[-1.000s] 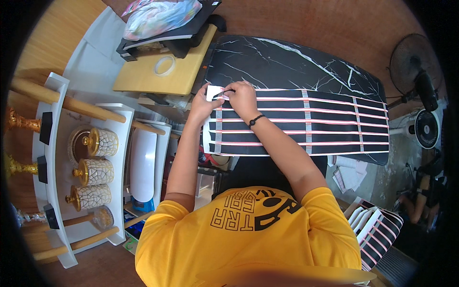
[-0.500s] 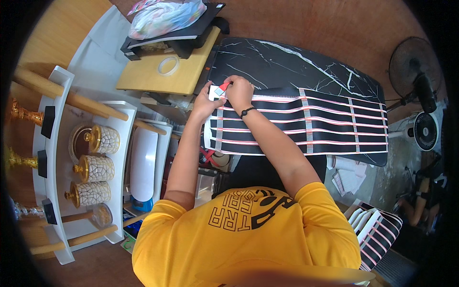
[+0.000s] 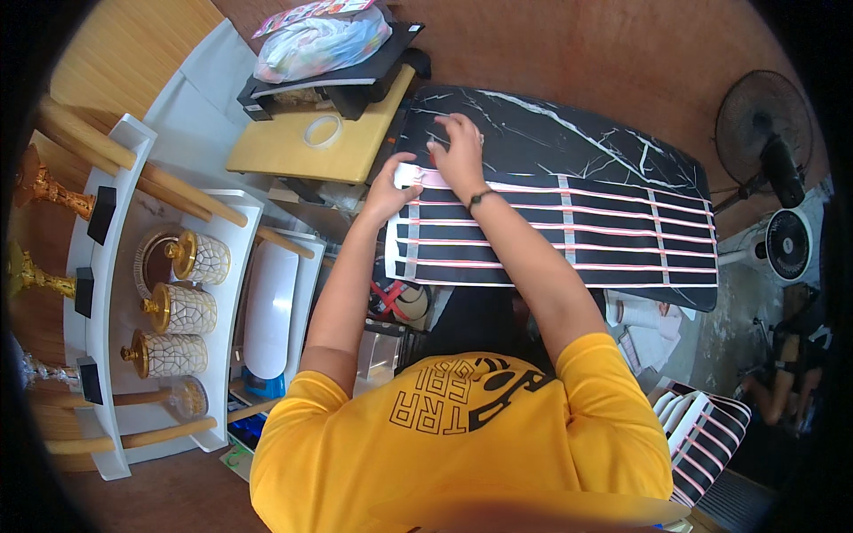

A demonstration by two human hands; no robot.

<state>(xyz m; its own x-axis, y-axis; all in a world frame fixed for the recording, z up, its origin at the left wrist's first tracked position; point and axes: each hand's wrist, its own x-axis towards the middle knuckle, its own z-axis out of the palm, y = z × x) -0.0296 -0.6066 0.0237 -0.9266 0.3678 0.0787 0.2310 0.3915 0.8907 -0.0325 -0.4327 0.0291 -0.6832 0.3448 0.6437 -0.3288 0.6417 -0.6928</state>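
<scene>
The striped panel point(image 3: 613, 227) lies on the marbled table point(image 3: 524, 133). The left hand point(image 3: 386, 194) spreads thumb and fingers at its far left corner; beside it the right hand's point(image 3: 460, 156) forefinger and thumb stand apart, its grip otherwise hidden from me.

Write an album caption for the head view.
Left hand at one corner of a striped black sheet, right hand open over a dark marble-patterned table.

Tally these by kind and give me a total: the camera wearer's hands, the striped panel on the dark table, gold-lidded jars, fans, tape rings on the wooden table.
Hands (left hand, right hand): 2
Striped panel: 1
Gold-lidded jars: 3
Fans: 2
Tape ring: 1
Total: 9
</scene>
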